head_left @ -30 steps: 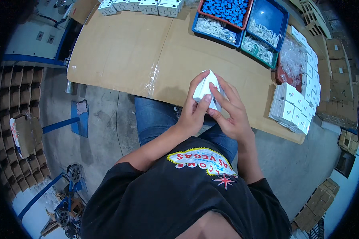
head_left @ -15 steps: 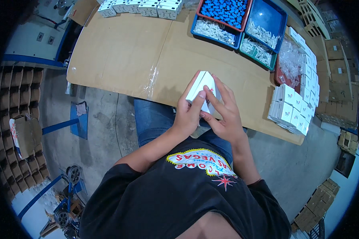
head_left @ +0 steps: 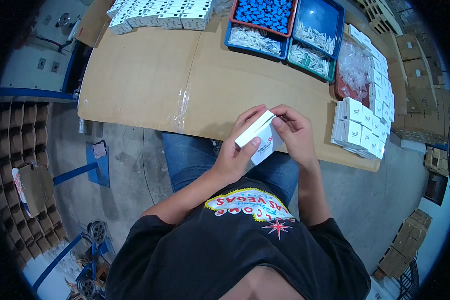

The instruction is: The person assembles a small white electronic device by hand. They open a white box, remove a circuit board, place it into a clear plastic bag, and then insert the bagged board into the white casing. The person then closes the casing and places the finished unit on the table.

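Observation:
Between my two hands, above the table's near edge, is a small white carton [head_left: 263, 139] with red and dark print on its front. My left hand [head_left: 239, 151] grips it along the left side, the thumb pressed on its front face. At the upper right corner, my right hand [head_left: 296, 131] pinches the carton's edge between thumb and fingers. The box is tilted, one narrow side facing up. Whether anything is inside cannot be seen.
A cardboard-covered table [head_left: 135, 75] lies ahead. White boxes [head_left: 162, 15] stand in rows at the far left. Trays hold blue pieces [head_left: 262, 15] and white tubes [head_left: 255, 40]. Flat white cartons [head_left: 357, 127] are stacked at the right, beside clear plastic bags [head_left: 355, 70].
My right hand has moved from the carton's lower front to its upper right corner. The carton has turned, showing more of its printed front. The view has shifted slightly.

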Demonstrator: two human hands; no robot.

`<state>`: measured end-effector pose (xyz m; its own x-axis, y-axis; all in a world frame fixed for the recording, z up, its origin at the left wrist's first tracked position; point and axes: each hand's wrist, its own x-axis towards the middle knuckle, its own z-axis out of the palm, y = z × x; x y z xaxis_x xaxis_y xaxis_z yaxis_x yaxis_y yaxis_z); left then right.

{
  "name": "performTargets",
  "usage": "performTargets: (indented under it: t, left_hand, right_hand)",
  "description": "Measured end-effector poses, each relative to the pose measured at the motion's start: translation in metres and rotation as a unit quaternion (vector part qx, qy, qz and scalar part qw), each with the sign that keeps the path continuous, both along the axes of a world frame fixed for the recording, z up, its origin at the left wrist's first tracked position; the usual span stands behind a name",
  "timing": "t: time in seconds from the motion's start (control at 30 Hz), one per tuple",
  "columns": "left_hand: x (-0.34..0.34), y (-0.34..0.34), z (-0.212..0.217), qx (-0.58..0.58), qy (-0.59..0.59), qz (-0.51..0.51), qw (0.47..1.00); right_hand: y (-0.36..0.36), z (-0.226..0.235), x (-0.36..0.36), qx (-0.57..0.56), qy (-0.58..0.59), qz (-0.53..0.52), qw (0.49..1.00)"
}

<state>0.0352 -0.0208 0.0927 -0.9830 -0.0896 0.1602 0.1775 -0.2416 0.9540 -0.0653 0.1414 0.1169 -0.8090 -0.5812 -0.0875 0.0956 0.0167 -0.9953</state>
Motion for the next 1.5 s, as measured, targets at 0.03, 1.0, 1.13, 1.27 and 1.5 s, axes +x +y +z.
performTargets:
  t: [0.03, 1.0, 1.13, 1.27, 1.5]
  left_hand:
    - [0.001, 0.000, 0.003, 0.002, -0.005, -0.004, 1.000]
    - [-0.004, -0.013, -0.037, 0.546, -0.329, -0.141, 0.757]
    - [-0.007, -0.010, -0.024, 0.433, -0.383, -0.108, 0.809]
    - [0.000, -0.012, -0.037, 0.435, -0.321, -0.185, 0.820]
    - [-0.009, -0.012, -0.022, 0.260, -0.295, -0.144, 0.908]
  right_hand:
    - [0.000, 0.000, 0.001, 0.004, 0.004, 0.006, 1.000]
    - [0.005, -0.002, 0.001, -0.039, 0.030, 0.092, 0.995]
    - [0.010, -0.017, -0.002, -0.050, 0.062, 0.066, 0.995]
    - [0.014, -0.028, -0.003, -0.067, 0.061, 0.048, 0.995]
    - [0.014, -0.028, -0.001, -0.092, 0.067, 0.032, 0.993]
